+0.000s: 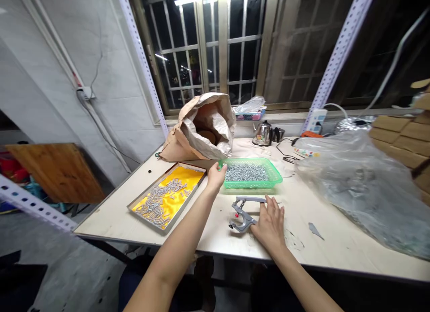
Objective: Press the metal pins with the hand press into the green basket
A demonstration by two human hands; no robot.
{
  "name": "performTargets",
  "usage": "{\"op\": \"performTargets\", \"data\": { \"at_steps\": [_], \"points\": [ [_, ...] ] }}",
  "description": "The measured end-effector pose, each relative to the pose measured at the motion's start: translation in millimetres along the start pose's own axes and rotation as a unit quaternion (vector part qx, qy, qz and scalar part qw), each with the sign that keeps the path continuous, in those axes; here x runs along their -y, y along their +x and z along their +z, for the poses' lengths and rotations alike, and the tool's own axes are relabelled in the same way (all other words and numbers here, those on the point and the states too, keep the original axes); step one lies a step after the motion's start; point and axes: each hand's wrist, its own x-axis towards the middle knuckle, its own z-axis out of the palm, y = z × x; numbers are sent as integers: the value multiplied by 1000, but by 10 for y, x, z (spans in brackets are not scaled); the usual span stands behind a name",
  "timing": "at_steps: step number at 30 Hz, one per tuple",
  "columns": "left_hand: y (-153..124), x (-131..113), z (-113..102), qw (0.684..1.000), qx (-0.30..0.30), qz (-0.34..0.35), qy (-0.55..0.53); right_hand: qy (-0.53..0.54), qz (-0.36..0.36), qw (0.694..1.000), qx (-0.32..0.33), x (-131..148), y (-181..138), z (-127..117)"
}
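My left hand (217, 176) pinches the left rim of a green plastic basket (276, 176), its thumb at the edge. Inside the basket lies a heap of small silvery metal pieces (247, 172). Around the handles of grey snap-fastener pliers (247, 222) my right hand (271, 222) is closed. The jaws of the pliers point left, with a spring and a small red part between the arms. To the left, a shallow tray (190, 200) with a yellow lining holds many loose pin-like metal pieces (156, 204).
An open brown paper sack (174, 144) leans behind the tray. A metal kettle (262, 133) stands at the back. A large clear plastic bag (363, 186) covers the right side, near stacked cardboard boxes (399, 141). A grey scrap (315, 230) lies at right.
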Motion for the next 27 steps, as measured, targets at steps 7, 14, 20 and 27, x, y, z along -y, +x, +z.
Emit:
{"op": "performTargets", "data": {
  "at_steps": [7, 14, 20, 27],
  "points": [
    [-94, 327, -1249, 960, 58, 38, 273, -6, -21, 1000, 0, -35, -16, 33],
    [-281, 777, -2285, 868, 225, -84, 435, -21, -53, 998, 3, 15, -17, 67],
    [-434, 719, -2100, 911, 116, -16, 396, -57, -83, 995, -16, 51, -19, -63],
    [-1054, 630, -1036, 975, 159, -142, -66, -141, -118, 983, -7, 219, 39, -304]
  ]
}}
